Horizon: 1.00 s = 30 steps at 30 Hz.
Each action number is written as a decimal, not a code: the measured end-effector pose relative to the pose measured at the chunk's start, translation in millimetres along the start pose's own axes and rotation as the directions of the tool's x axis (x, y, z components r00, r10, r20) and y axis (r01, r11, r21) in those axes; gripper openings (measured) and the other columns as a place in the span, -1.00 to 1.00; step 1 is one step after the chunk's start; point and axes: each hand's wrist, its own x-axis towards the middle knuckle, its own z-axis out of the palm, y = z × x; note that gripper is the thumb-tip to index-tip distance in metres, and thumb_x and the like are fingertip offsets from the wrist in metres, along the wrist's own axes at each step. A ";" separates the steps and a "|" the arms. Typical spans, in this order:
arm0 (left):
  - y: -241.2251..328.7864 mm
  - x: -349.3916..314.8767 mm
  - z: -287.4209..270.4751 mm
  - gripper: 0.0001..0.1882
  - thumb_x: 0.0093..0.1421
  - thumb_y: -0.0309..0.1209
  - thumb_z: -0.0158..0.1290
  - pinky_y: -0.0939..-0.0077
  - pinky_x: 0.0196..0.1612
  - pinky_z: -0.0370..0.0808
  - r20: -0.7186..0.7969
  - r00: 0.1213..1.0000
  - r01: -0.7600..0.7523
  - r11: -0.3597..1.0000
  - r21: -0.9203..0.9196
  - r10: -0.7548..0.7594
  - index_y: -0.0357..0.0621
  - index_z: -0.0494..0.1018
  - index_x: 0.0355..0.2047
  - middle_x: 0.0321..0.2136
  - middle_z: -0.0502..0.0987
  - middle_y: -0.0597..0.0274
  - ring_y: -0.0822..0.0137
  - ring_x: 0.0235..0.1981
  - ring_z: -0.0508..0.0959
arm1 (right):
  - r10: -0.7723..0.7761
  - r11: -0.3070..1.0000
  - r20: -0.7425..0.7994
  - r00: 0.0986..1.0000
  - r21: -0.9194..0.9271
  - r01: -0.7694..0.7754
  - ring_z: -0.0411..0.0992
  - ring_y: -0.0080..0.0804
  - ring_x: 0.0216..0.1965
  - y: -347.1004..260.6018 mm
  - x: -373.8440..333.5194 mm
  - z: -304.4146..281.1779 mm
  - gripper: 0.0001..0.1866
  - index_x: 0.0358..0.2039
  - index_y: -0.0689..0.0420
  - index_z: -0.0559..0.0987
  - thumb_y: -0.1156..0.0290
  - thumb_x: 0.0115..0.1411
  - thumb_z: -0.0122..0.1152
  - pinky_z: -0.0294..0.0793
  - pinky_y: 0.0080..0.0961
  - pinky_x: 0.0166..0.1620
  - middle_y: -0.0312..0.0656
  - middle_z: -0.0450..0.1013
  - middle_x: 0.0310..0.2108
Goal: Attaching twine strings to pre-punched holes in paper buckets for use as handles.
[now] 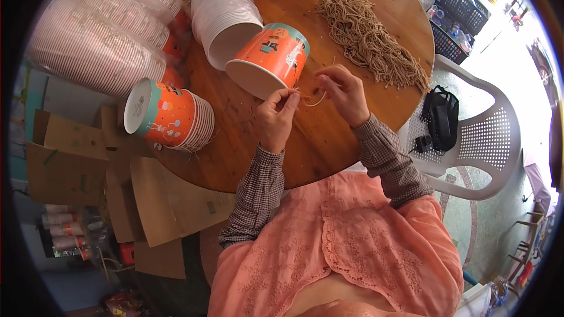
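While both hands meet over the round wooden table (329, 141), the left hand (276, 118) and right hand (342, 91) pinch a thin tan cord (314, 101) between fingertips, just beside a tipped orange paper bucket (271, 58); a cord bundle (373, 41) lies beyond, an orange bucket stack (170, 116) left.

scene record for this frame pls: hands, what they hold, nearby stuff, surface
left hand: pinches one end of a short tan string
right hand: pinches the other end of it
nearest item: orange paper bucket on its side, mouth facing the person
string supply: loose pile of tan strings on the far right of the table
other items: stack of orange buckets lying at the left edge; stack of white lids behind
surface: round wooden table
right of table: white plastic chair holding a black bag
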 end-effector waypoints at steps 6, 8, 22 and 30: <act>2.5 4.2 -1.4 -0.83 0.25 -0.42 0.12 0.76 -0.39 0.35 0.018 0.997 0.081 0.974 -0.211 -0.079 -0.32 0.54 -0.29 -0.48 0.49 0.42 0.63 -0.48 0.40 | -0.215 0.974 0.105 0.971 -0.049 0.221 0.45 -0.55 -0.22 2.4 -20.8 4.7 -0.77 -0.20 0.25 0.57 0.51 0.12 0.32 0.45 -0.60 -0.12 -0.27 0.51 -0.26; 3.2 4.4 -1.1 -0.83 0.25 -0.42 0.12 0.77 -0.38 0.34 0.020 0.996 0.086 0.968 -0.235 -0.083 -0.32 0.54 -0.29 -0.48 0.49 0.42 0.63 -0.48 0.40 | -0.139 0.990 0.048 0.989 0.011 0.139 0.45 -0.53 -0.21 -1.4 -22.0 12.1 -0.75 -0.20 0.24 0.59 0.54 0.08 0.35 0.44 -0.57 -0.09 -0.28 0.52 -0.28; 12.4 2.9 -7.6 -0.86 0.27 -0.46 0.09 0.68 -0.35 0.50 0.029 0.994 -0.109 0.994 0.008 0.109 -0.31 0.52 -0.25 -0.40 0.58 0.31 0.56 -0.44 0.54 | -0.292 0.923 -0.039 0.956 -0.273 0.271 0.40 -0.36 -0.36 -13.7 -6.2 14.3 -0.90 -0.36 0.19 0.55 0.48 0.11 0.28 0.39 -0.46 -0.26 -0.22 0.46 -0.43; 17.5 4.8 -21.9 -0.88 0.29 -0.48 0.05 0.69 -0.42 0.49 0.067 0.993 -0.103 0.982 0.161 0.093 -0.31 0.45 -0.23 -0.45 0.55 0.27 0.56 -0.49 0.52 | -0.512 0.704 0.131 0.849 -0.502 0.502 0.40 -0.28 -0.30 -34.3 5.6 5.4 -0.88 -0.40 0.12 0.54 0.44 0.05 0.30 0.37 -0.37 -0.13 -0.24 0.43 -0.40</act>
